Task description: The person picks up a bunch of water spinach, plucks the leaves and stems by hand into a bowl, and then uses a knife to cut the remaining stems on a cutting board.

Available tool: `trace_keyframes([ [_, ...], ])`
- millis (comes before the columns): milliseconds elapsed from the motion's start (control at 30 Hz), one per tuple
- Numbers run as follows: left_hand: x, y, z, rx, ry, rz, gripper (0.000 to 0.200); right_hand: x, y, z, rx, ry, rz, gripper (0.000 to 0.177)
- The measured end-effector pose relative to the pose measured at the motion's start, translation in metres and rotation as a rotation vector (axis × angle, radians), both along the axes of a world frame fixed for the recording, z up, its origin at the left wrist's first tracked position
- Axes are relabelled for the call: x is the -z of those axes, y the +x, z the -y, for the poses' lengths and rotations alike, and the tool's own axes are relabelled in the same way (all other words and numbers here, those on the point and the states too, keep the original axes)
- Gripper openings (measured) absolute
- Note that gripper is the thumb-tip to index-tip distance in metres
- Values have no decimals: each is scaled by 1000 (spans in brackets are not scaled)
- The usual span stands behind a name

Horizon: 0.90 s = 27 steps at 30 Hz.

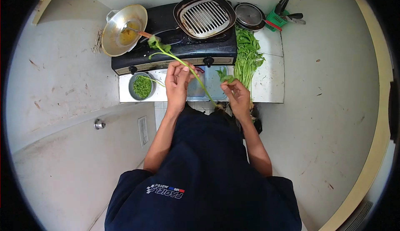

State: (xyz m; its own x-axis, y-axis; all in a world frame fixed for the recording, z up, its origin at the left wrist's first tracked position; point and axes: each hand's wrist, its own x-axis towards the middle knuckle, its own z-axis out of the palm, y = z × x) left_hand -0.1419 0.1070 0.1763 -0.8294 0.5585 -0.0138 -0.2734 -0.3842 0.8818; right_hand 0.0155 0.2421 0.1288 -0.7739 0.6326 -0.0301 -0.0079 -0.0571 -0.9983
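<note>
A long green stem [182,61] of a leafy vegetable is pinched between the fingers of my left hand [178,86]. Its leafy top points up and left over the stove, and its root end slants down to the right. My right hand [237,98] is closed on a plucked green leaf [227,78], just right of the stem. Below and between both hands lies a pale blue tray [214,90], partly covered by them. A large bunch of the same leafy greens [248,56] rests on the counter beyond my right hand.
A black gas stove [166,49] carries a wok [112,33] with yellowish liquid and a utensil, plus a ridged grill pan [205,17]. A bowl of chopped greens [142,87] stands at left. Right are a red-handled frying pan [249,14] and a green utensil basket [276,19].
</note>
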Motion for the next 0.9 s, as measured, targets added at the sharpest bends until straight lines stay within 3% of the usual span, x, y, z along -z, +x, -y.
trace_keyframes([
  [200,6,-36,16,46,-58,-8,14,92,6,-29,132,79,249,14],
  [300,0,-62,25,130,-78,-28,14,138,10,-20,207,-46,195,11],
  [433,-7,-88,33,215,-66,-59,15,161,-4,5,296,-166,188,10],
  [567,-4,-101,42,241,-32,-43,22,184,-23,9,310,-131,240,17],
  [900,4,-99,60,280,-31,23,31,197,-51,-6,279,356,533,28],
])
